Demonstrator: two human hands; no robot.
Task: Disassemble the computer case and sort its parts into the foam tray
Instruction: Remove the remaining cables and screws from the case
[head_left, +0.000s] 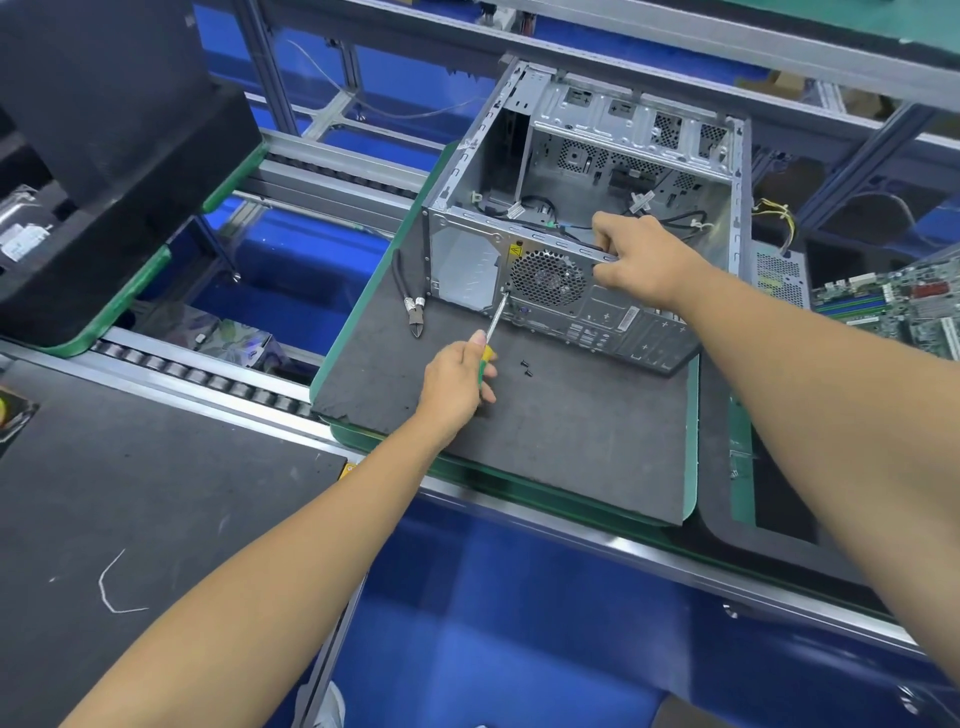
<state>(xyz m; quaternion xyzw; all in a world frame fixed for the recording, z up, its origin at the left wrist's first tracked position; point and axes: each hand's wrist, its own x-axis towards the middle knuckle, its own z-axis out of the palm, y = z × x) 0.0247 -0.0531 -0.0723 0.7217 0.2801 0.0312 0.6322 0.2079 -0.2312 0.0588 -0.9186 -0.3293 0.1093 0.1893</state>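
An open grey metal computer case (649, 150) lies on a dark foam pad (545, 431), its rear panel with the round fan grille (548, 278) facing me. My left hand (457, 379) grips a screwdriver (496, 322) with a yellow-green handle; its tip touches the panel at the grille's lower left corner. My right hand (639, 254) grips the upper edge of the rear panel. Two small black screws (527, 368) lie loose on the pad just right of my left hand. Loose cables run inside the case.
Side cutters (413, 306) lie on the pad left of the case. A green motherboard (904, 306) and a perforated metal box (779, 275) sit in a foam tray at the right. A black foam tray (104, 182) stands at the left, beside roller conveyor rails (208, 374).
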